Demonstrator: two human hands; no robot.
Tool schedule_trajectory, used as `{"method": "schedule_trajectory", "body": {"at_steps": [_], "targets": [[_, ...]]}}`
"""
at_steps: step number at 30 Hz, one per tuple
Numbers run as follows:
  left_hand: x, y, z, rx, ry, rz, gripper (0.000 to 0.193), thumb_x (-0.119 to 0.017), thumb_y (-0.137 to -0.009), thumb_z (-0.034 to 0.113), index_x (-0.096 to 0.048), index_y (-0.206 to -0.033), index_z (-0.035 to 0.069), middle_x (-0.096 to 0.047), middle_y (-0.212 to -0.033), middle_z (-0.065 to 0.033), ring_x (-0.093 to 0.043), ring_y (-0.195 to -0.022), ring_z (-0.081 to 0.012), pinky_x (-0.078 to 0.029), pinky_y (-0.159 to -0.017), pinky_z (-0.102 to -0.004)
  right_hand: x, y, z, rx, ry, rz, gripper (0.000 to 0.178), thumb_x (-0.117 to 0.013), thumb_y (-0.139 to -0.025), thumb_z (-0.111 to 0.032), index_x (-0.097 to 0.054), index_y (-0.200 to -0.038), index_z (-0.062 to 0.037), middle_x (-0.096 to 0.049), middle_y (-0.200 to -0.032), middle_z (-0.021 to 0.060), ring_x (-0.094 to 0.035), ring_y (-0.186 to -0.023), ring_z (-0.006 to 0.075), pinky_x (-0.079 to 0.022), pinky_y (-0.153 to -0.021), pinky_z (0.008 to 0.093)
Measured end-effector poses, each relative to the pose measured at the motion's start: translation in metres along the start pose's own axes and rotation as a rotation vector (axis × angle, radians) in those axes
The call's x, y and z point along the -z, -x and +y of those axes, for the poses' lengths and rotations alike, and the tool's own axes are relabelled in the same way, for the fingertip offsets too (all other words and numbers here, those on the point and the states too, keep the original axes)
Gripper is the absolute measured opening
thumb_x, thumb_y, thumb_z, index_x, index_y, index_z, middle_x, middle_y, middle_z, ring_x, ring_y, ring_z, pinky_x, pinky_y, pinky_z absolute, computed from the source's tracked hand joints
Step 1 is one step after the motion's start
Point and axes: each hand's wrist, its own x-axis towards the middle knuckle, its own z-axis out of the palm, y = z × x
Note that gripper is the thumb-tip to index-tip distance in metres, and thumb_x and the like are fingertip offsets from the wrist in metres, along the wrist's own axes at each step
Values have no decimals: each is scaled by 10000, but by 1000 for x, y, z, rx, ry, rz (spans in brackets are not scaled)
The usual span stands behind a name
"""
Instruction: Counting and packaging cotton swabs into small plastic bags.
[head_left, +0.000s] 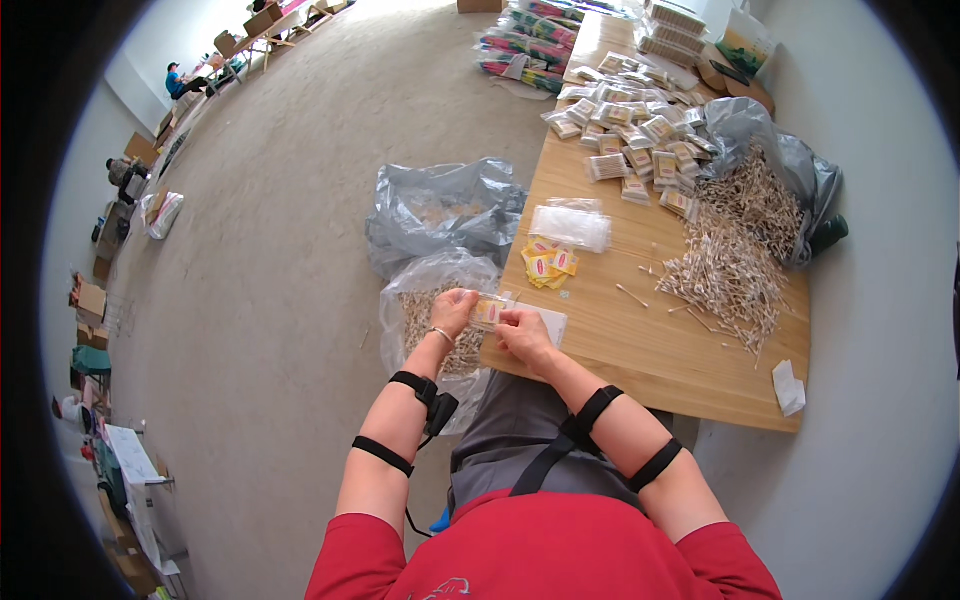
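Over the table's near left corner, my left hand [452, 312] pinches the left side of a small clear plastic packet [489, 311] with a yellow and white card showing in it. The closed fingers of my right hand [527, 336] are at the packet's right edge. Partly under my right hand lies a flat white block [553, 324]. Just beyond it are loose yellow cards [548, 266], and past those a stack of clear plastic bags [572, 227]. Further right, cotton swabs [722, 280] spread in a large heap, with one single swab [632, 296] lying apart.
Filled swab packets [630, 125] cover the wooden table's [620, 345] far part. A grey plastic bag [765, 130] of swabs leans near the right wall. On the floor to the left stand a clear bag [400, 330] of swabs and a grey bag [440, 215]. A person [183, 82] sits far off.
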Motion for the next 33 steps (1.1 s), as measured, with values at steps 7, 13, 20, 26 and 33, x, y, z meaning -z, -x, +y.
{"method": "schedule_trajectory", "body": {"at_steps": [7, 13, 20, 26, 33], "targets": [[7, -4, -11, -14, 57, -15, 207, -616, -878, 210, -661, -859, 9, -639, -747, -3, -556, -637, -74, -454, -571, -241, 6, 6, 8, 224, 468, 36, 223, -604, -798, -195, -670, -984, -92, -646, -989, 136, -622, -935, 286, -486, -825, 377], [9, -5, -10, 10, 32, -23, 202, -617, -877, 200, -661, -856, 4, -648, -764, -13, -573, -650, -80, -462, -576, -240, 1, 6, -7, 283, 538, 184, 147, -635, -777, -191, -663, -871, -82, -638, -936, 113, -612, -908, 305, -479, -779, 404], [6, -5, -11, 7, 16, -17, 200, -612, -883, 197, -659, -864, 4, -651, -762, -18, -573, -629, -83, -460, -565, -236, 3, 6, -9, 268, 561, 156, 143, -641, -772, -208, -666, -857, -96, -625, -924, 92, -609, -898, 279, -477, -770, 391], [5, -4, -11, 29, 72, -28, 206, -603, -895, 203, -657, -890, 5, -652, -777, -19, -578, -647, -85, -466, -574, -236, 9, 7, -5, 350, 577, 106, 141, -654, -764, -204, -655, -860, -100, -612, -901, 79, -607, -884, 271, -475, -760, 388], [8, -6, -8, 25, -90, -35, 242, -582, -891, 254, -655, -873, 24, -622, -755, 1, -548, -619, -78, -426, -512, -243, 9, 2, -3, 319, 647, 61, 133, -637, -773, -229, -644, -839, -114, -609, -914, 89, -607, -882, 284, -485, -750, 402]]}}
